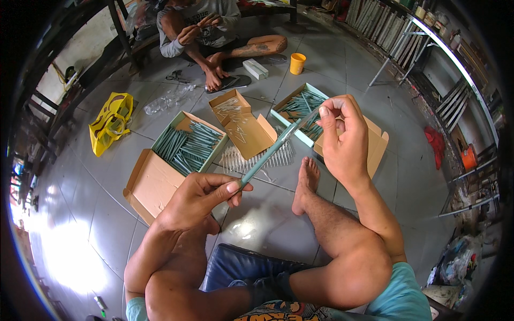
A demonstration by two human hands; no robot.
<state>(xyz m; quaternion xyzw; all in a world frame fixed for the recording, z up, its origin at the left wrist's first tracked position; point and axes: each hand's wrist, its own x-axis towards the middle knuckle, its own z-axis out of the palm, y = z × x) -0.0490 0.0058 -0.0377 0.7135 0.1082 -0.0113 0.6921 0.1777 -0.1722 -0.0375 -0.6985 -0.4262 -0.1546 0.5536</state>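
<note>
My left hand [206, 198] is closed round the lower end of a slim green pen-like tube [266, 155], which slants up to the right. Fingertips of my right hand [345, 136] pinch a thin clear piece [309, 117] at the tube's upper end; whether it is inside the tube or beside it I cannot tell. Beyond my left hand, an open box [184, 143] holds many similar green tubes. Another open box [304, 107] of green tubes lies behind my right hand, partly hidden by it. Between them, a small open carton [254, 136] holds thin clear pieces.
Clear pieces lie in a row [278, 156] on the grey tiled floor. A yellow bag [111, 122] is at left, a yellow cup [297, 63] and a small white box [255, 69] farther off. Another person [206, 37] sits opposite, hands together. A metal-legged table [412, 45] stands right.
</note>
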